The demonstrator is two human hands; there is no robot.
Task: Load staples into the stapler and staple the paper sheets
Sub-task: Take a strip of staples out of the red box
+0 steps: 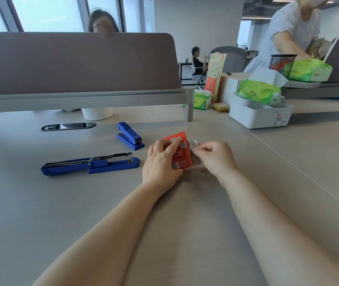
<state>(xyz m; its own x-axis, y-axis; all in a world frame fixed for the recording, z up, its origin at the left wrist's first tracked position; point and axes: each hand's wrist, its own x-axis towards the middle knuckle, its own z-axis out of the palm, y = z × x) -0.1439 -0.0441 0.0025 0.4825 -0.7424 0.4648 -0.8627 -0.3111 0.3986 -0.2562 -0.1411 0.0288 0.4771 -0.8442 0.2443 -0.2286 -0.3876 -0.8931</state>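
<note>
The bench (247, 182) carries the work: a pale, bare surface on which no paper sheets can be seen. On its left part lies the large stapler (90, 164), blue, swung fully open and flat, with its metal staple channel facing up and ready to receive a strip. Behind it, nearer the middle, sits a smaller stapler (130, 136), also blue and closed. Just right of both, at bench centre, the red staple packet (182, 154) stands tilted on its lower edge. The left hand (162, 162) grasps it from the left side, fingers curled over the printed face. The right hand (214, 156) is pinched closed on a pale tab or inner part at the packet's right edge; what exactly it grips is too small to tell.

The step in hand appears to be opening the packet to free a strip of staples. It is done well by holding the packet still with the left hand and drawing the insert out straight and slowly, so that the glued strips do not snap or scatter. A whole strip then suits the open channel nearby.
</note>
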